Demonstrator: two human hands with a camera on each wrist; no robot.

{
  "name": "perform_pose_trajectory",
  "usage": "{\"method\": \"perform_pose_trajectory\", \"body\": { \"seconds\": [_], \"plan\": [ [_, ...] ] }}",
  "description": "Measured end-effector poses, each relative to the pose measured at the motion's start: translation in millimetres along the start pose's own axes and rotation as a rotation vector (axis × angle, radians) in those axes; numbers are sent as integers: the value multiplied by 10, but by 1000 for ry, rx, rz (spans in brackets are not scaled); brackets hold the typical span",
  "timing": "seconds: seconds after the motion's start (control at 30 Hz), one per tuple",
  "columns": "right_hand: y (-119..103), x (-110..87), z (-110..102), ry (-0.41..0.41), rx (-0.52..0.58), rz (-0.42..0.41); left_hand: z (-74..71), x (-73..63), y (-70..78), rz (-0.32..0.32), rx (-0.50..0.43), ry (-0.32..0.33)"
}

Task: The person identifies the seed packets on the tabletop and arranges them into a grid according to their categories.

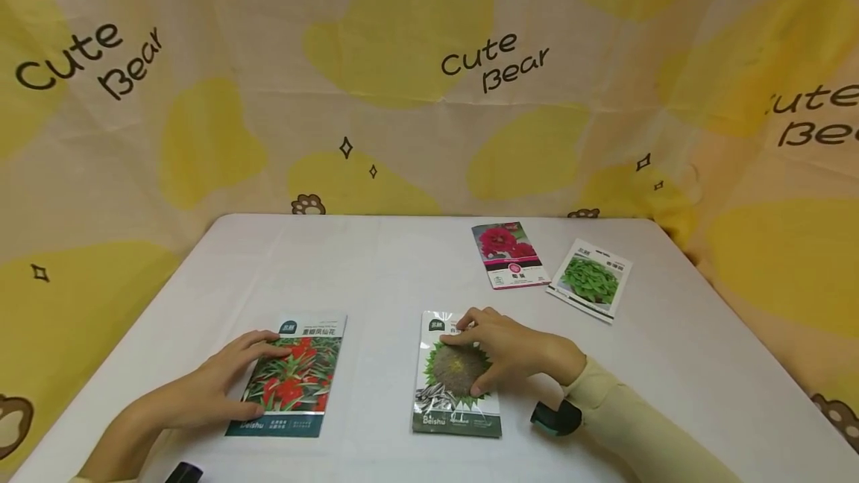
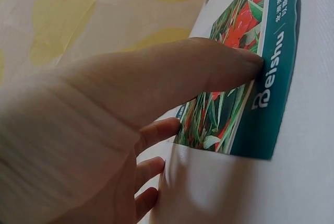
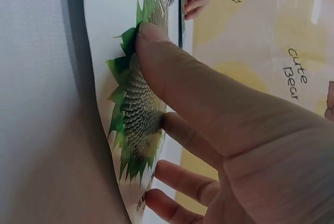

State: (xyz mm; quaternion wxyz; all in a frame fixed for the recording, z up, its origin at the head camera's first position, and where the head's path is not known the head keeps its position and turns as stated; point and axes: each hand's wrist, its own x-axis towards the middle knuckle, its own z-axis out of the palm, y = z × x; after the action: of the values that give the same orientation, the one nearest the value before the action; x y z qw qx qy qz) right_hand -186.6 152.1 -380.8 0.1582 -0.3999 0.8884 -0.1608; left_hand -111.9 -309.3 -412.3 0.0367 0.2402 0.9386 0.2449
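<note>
My left hand rests on the left side of a seed packet with red flowers and a teal lower band. In the left wrist view, its thumb lies across the packet near the band, the other fingers apart at the edge. To the right lies a second seed packet, showing a seeded sunflower head and striped seeds. My right hand touches its face from the right with thumb and fingers spread, covering part of its upper print. The right wrist view shows the thumb pressing the sunflower picture. Both packets lie flat.
Toward the back right of the white table lie a seed packet with magenta flowers and one with green leaves, their near corners close together. A yellow-patterned cloth hangs behind the table.
</note>
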Motion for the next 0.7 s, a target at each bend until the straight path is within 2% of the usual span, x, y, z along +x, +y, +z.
{"method": "perform_pose_trajectory", "body": {
  "seconds": [0.13,0.33,0.7],
  "plan": [
    [-20,37,25,-13,-4,6,21,1,-12,2,-10,-3],
    [-79,122,48,-22,-6,4,43,-29,-48,12,41,19],
    [-192,250,57,-14,-46,-18,23,11,-38,17,52,21]
  ]
}}
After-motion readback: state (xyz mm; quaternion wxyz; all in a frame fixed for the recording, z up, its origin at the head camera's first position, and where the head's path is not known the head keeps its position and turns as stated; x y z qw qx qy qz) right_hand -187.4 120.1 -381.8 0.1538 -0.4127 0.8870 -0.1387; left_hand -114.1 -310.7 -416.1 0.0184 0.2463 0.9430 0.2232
